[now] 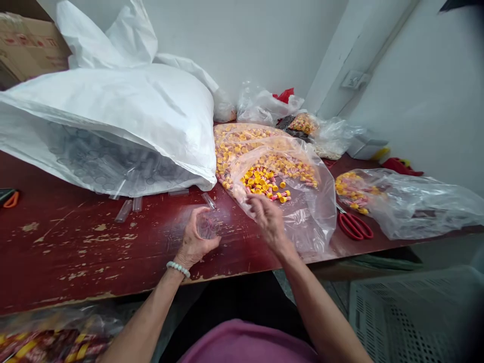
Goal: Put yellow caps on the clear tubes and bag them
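Note:
My left hand [196, 239], with a beaded bracelet at the wrist, is curled around a bundle of clear plastic tubes [207, 227] above the red table. The open ends of the tubes face me. My right hand [267, 218] is at the near edge of a clear plastic bag [310, 222], its fingers drawn together; what they hold, if anything, is hidden. Inside that bag lie many small yellow-capped pieces [260, 180] with pinkish bodies. To the left, a large white sack [151, 111] lies with its mouth open, full of clear tubes. Several loose tubes [124, 210] lie before it.
Red-handled scissors [354, 225] lie right of the bag, beside another clear bag [423, 201] with yellow pieces. Smaller bags [257, 103] stand along the wall. A cardboard box [34, 45] is at back left. Below the table's front edge is a plastic crate [412, 297].

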`<action>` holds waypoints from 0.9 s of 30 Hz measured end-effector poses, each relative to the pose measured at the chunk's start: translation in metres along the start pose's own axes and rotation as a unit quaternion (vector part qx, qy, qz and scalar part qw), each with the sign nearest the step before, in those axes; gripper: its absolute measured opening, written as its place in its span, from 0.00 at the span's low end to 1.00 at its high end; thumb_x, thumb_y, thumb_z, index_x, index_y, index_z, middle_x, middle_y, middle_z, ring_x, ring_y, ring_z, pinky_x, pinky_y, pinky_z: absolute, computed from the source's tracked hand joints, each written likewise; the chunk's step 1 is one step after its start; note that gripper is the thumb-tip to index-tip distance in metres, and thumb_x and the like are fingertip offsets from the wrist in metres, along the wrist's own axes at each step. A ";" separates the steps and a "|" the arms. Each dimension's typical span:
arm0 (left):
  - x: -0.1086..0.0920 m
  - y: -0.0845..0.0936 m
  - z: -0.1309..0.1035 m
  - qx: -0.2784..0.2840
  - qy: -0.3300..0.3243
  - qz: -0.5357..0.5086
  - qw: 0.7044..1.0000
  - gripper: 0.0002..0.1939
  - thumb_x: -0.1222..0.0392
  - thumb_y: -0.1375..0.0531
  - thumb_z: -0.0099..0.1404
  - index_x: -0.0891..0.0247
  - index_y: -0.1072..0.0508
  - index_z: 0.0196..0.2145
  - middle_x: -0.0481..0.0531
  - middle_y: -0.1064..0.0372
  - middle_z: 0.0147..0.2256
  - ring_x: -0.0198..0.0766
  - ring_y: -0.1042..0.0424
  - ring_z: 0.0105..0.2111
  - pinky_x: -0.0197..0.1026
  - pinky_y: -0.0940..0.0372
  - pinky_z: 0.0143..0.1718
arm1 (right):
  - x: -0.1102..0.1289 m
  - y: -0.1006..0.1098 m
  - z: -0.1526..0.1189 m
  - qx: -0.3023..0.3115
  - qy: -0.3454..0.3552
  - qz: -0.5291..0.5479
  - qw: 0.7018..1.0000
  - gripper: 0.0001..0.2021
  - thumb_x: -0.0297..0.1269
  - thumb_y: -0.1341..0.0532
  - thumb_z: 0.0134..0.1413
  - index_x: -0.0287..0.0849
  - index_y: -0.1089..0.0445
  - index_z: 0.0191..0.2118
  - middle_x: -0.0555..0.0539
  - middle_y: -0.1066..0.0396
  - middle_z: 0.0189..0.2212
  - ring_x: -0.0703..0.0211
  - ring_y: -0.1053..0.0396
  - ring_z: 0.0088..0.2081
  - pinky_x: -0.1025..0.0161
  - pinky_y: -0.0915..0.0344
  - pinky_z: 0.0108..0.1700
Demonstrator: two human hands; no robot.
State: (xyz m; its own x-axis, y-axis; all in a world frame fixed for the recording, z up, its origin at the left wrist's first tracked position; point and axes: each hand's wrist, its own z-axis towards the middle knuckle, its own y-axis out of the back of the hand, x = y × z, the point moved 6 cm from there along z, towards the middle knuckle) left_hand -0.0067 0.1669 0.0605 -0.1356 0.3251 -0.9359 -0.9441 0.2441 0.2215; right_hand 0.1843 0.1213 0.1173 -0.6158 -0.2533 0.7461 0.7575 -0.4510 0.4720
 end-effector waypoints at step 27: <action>-0.010 -0.012 -0.003 0.081 -0.017 0.115 0.990 0.33 0.68 0.37 0.43 0.61 0.41 0.48 0.50 0.34 0.39 0.37 0.31 0.37 0.40 0.34 0.39 | 0.023 -0.031 -0.039 -0.011 0.007 0.064 0.998 0.07 0.36 0.43 0.56 0.43 0.35 0.40 0.49 0.31 0.33 0.65 0.35 0.29 0.66 0.36 0.33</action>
State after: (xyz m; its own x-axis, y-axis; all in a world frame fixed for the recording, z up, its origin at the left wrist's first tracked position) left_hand 0.0049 0.1582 0.0661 -0.3285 0.4192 -0.8464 -0.8287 0.3020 0.4712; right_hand 0.1384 0.0957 0.1012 -0.5178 -0.3217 0.7927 0.8250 -0.4329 0.3633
